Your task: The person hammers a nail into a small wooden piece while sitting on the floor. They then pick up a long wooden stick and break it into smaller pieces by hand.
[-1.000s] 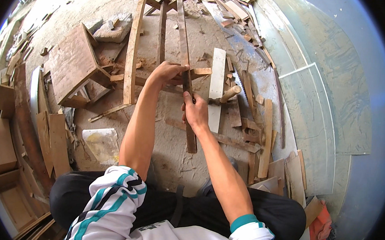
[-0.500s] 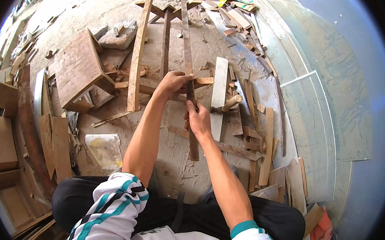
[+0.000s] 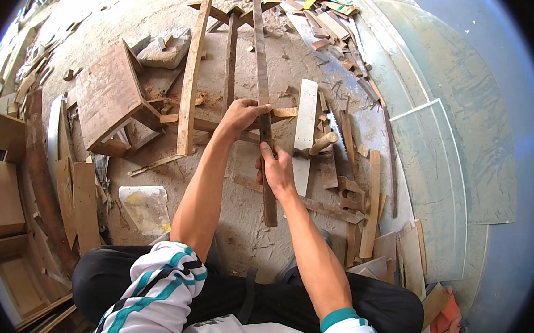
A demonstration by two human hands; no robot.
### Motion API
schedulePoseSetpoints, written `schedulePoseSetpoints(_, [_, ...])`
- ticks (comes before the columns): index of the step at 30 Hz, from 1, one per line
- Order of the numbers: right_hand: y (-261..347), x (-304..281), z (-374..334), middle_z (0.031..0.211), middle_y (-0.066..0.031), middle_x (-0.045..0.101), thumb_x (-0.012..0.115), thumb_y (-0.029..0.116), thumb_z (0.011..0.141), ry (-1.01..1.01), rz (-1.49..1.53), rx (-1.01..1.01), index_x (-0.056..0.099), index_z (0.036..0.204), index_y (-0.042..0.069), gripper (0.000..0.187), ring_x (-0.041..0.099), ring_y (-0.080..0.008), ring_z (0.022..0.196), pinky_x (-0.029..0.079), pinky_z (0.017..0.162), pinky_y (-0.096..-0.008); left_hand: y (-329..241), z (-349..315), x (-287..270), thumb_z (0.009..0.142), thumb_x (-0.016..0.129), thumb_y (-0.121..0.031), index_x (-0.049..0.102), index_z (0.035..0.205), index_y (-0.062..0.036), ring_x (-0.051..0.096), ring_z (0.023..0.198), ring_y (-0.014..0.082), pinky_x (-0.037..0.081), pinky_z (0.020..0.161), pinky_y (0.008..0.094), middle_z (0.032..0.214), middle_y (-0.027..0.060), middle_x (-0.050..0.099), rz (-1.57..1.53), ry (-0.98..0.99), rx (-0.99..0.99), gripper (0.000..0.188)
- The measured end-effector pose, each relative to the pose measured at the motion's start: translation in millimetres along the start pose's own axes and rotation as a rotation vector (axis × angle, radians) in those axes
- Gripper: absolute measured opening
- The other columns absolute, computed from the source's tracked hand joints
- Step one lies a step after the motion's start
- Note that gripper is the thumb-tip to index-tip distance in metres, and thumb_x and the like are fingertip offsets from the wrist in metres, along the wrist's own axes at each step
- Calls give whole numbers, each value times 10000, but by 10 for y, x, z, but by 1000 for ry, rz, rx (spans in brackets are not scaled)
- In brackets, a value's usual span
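Note:
A long narrow wooden strip [image 3: 261, 61] runs from the top of the view down between my knees, its near end over the floor. My left hand [image 3: 242, 116] is closed round it at the upper grip, fingers folded over it. Lower down, my right hand [image 3: 276, 170] grips the same strip, thumb along its top. Beneath lies a wooden frame with a middle bar [image 3: 230, 59] and a crosspiece [image 3: 285, 113] passing under the strip. A paler slat [image 3: 194, 68] rests on the frame at the left. Right of my hands, a hammer [image 3: 323, 144] lies across a whitish board [image 3: 306, 107].
On the left stands a low wooden stool or box [image 3: 108, 93], beside stacked boards [image 3: 85, 203]. A handsaw [image 3: 337, 134] and timber offcuts [image 3: 332, 26] lie to the right, near glass-like sheets [image 3: 434, 166]. A stained pale sheet [image 3: 144, 209] is on the floor.
The strip has shifted slightly toward me and to the right, with both hands moving a little along with it. Everything else stays where it was.

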State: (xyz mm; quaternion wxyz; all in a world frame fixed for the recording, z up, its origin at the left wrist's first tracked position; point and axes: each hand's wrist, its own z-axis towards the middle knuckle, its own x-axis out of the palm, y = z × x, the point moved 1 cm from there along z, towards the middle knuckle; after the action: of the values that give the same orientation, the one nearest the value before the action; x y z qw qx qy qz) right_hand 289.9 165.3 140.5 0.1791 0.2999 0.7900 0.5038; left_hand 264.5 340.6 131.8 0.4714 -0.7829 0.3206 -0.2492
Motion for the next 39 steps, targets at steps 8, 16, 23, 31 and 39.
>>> schedulePoseSetpoints(8, [-56, 40, 4, 656, -56, 575, 553, 367, 1019, -13, 6, -9, 608, 1035, -17, 388, 547, -157, 427, 426, 398, -313, 106, 19, -33, 904, 755, -315, 699, 1022, -21, 652, 785, 148, 524, 721, 305, 889, 53, 687, -3, -2, -16, 322])
schedulePoseSetpoints(16, [-73, 29, 10, 656, -60, 574, 560, 379, 1015, 0, 11, -21, 603, 1032, -27, 409, 546, -156, 423, 428, 393, -312, 97, -3, -35, 900, 756, -324, 696, 1006, -40, 630, 756, 128, 510, 698, 282, 877, 38, 673, -29, 15, -32, 309])
schedulePoseSetpoints(23, [-80, 24, 10, 653, -67, 573, 576, 377, 1010, -4, 45, -16, 600, 1033, -34, 413, 541, -157, 415, 420, 371, -307, 116, 9, -17, 903, 753, -317, 703, 1006, -50, 631, 768, 129, 503, 716, 287, 868, 28, 667, -40, 17, -32, 291])
schedulePoseSetpoints(31, [-70, 28, 4, 653, -59, 585, 564, 376, 1014, -17, 4, -22, 602, 1038, -25, 403, 545, -158, 421, 426, 385, -306, 163, 65, -23, 901, 753, -342, 709, 1037, -28, 615, 769, 114, 495, 707, 283, 867, 29, 671, 32, 10, 55, 345])
schedulePoseSetpoints(39, [-87, -35, 139, 673, -66, 593, 512, 357, 1005, -3, -46, 38, 558, 1085, 1, 369, 582, -177, 469, 446, 405, -332, 80, 7, 57, 898, 746, -377, 704, 1068, -11, 630, 827, 137, 498, 721, 298, 922, 65, 698, 155, -14, 91, 406])
